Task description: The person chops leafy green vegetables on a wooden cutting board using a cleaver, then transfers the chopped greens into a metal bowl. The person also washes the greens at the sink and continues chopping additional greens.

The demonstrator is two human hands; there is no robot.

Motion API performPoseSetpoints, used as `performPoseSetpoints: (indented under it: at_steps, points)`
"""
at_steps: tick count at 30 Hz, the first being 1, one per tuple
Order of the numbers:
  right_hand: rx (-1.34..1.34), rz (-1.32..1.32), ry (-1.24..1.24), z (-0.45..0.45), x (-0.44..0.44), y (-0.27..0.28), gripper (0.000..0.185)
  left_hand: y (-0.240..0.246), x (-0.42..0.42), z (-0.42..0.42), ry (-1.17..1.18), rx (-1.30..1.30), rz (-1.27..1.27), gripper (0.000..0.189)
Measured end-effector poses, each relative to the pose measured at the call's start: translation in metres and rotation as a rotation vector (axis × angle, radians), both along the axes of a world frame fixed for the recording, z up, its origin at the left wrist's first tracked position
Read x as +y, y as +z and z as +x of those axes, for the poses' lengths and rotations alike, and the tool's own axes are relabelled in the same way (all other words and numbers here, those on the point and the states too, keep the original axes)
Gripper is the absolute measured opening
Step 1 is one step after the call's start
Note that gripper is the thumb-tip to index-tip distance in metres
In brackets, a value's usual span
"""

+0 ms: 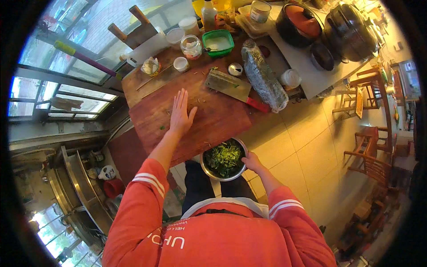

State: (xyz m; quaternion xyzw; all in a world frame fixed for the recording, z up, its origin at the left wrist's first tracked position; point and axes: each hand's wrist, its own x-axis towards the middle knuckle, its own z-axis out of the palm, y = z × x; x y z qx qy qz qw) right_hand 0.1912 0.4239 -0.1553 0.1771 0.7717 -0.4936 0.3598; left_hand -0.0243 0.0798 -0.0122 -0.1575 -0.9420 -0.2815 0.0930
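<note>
My left hand lies palm down on a reddish wooden board, fingers extended and thumb apart, with small green scraps around it. At the board's near edge, my right hand grips the right rim of a metal bowl. Chopped green leaves fill much of that bowl. Farther back on the board rests a cleaver with a red handle, its blade bearing green bits. Beside it lies a long bundle wrapped in plastic film.
Behind the board stand a green plastic container, a glass jar, a small white tub and an open can. A dark pot is at the back right. Wooden chairs stand on the tiled floor at right.
</note>
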Motion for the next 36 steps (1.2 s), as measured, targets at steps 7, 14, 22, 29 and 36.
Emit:
performPoseSetpoints:
  at_steps: [7,14,22,29,36]
  points:
    - [-0.074,0.015,-0.081,0.006,-0.013,0.025,0.044,0.010,0.056,0.083,-0.679,-0.339,-0.166,0.077]
    - [0.088,0.122,-0.199,0.033,-0.026,0.042,0.043,0.041,0.032,0.160,-0.767,-0.376,0.046,0.068]
    - [-0.019,0.004,-0.863,0.124,-0.032,0.078,0.030,0.019,-0.115,0.113,-0.088,-0.244,-0.090,0.076]
    - [0.217,-0.028,-0.964,0.097,-0.066,0.149,0.022,0.022,-0.207,0.106,-0.317,-0.499,-0.400,0.101]
    - [0.390,0.139,-0.810,-0.073,-0.193,0.161,0.020,-0.001,-0.193,0.076,-0.561,-0.547,-0.735,0.106]
